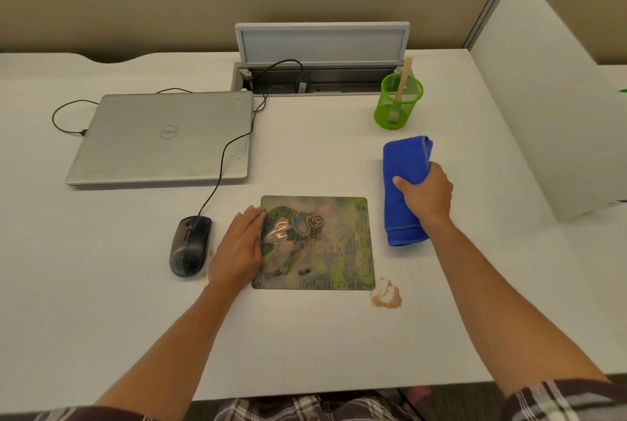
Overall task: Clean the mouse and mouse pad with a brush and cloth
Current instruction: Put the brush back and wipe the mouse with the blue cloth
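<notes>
The flat green picture mouse pad (319, 244) lies between both hands. The left hand (237, 247) presses its left edge, fingers straight. The right hand (425, 193) grips the rolled blue cloth (405, 190) just right of the pad. The black mouse (190, 246) sits left of it.

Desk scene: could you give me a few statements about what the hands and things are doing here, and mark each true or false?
1. The right hand grips the blue cloth. True.
2. The mouse sits on top of the mouse pad. False: it lies on the desk, left of the pad.
3. The left hand rests flat on the pad's left edge. True.
4. The laptop is open. False: its lid is closed.
5. A wooden handle stands in the green mesh cup. True.
6. The brown powder lies on the laptop. False: it lies on the desk by the pad's near right corner.
</notes>
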Demonstrator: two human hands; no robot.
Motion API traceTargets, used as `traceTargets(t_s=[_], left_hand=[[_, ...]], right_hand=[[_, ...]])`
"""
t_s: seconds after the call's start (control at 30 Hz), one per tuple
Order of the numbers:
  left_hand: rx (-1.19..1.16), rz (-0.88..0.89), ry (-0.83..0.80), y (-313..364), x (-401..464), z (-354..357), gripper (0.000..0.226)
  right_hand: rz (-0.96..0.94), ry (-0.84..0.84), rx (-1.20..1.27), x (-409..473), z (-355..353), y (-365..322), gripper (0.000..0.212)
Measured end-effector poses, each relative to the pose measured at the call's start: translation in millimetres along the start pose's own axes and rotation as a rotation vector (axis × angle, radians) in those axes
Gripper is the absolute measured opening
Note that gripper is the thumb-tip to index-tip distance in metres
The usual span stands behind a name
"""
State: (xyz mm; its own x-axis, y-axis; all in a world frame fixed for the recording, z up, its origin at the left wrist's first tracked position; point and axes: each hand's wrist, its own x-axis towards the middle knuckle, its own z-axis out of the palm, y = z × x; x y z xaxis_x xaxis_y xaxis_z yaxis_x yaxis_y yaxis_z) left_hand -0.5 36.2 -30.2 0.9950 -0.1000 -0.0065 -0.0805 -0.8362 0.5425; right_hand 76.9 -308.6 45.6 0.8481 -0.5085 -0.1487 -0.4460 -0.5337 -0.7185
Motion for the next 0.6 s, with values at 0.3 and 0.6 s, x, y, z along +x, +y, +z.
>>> traceTargets(t_s=[0.3,0.6], left_hand=[[-0.276,0.103,0.188,35,-19,-21,0.038],[-0.819,-0.247,0.304,52,-28,-79,0.026]], right_hand=[[-0.194,-0.209,0.294,-118,39,-69,0.040],[-0.373,-0.413,0.278,-210,109,-127,0.034]])
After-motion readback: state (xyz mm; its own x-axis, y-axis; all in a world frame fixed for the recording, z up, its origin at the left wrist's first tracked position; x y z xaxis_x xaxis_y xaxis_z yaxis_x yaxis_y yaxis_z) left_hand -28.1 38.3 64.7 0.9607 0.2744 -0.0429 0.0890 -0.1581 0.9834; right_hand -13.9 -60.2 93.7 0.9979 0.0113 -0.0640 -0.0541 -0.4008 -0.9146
